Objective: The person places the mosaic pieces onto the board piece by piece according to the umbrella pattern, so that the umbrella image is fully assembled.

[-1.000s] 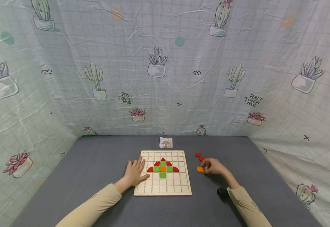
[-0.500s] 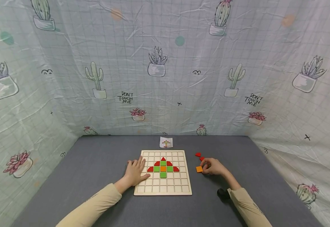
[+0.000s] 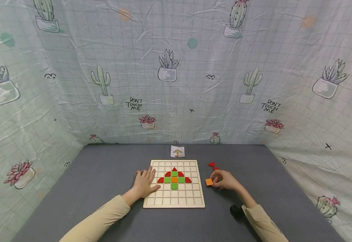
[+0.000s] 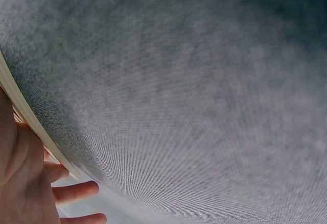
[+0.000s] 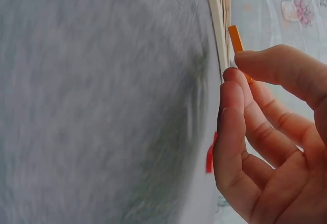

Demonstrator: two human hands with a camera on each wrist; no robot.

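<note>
My left hand [image 3: 144,184] rests spread over the left edge of a wooden grid board [image 3: 161,201], fingers straight. In the left wrist view its fingertips [image 4: 79,191] reach past the board's edge. Between thumb and fingers my right hand [image 3: 225,180] pinches an orange square tile [image 3: 209,182], just right of the board. The right wrist view shows this tile held up off the table, partly covered by the thumb. On the board, red, green and orange tiles form a pointed shape, with a red triangle [image 3: 174,169] on top and a green square [image 3: 174,186] at the bottom.
Two red tiles lie beyond my right hand, one red tile [image 3: 211,164] fully visible and another red tile [image 3: 215,168] partly hidden. A small printed card [image 3: 177,151] lies behind the board. A patterned cloth [image 3: 191,127] closes off the grey table's back and sides.
My right hand has moved slightly left toward the board, carrying the orange square tile away from the red tiles. My left hand has stayed in place on the board.
</note>
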